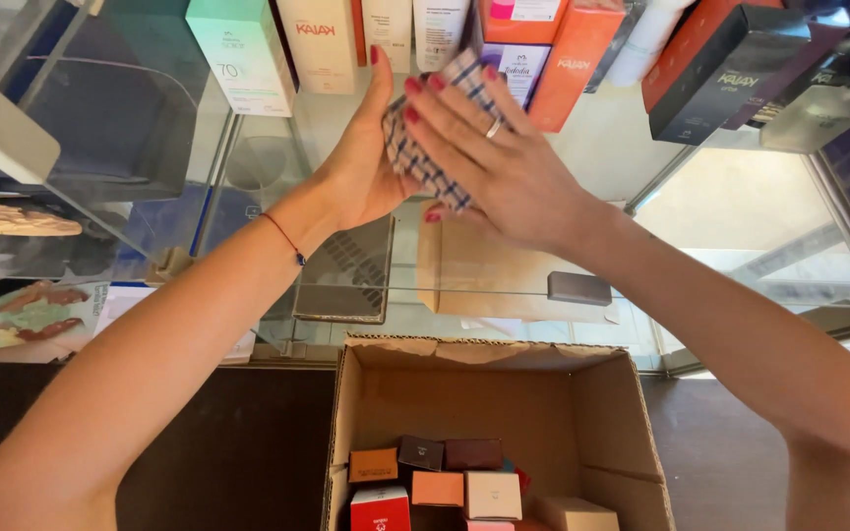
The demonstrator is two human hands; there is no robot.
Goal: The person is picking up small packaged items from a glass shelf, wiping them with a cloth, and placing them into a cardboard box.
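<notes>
A blue-and-white checked cloth (423,162) is pressed between my two hands above a glass shelf (602,147). My left hand (361,162) is upright with its palm against the cloth's left side. Laid flat over the cloth from the right is my right hand (489,147), which wears a ring and has red nails. Both arms reach over an open cardboard box (602,413) that holds several small boxes in orange, brown, red and cream.
Upright product boxes stand in a row on the glass shelf: a mint one (241,54), a white one (317,39), an orange one (575,64), a black one (725,74). A glass bottle (819,113) stands at right. Brown paper bags (499,275) lie on the lower shelf.
</notes>
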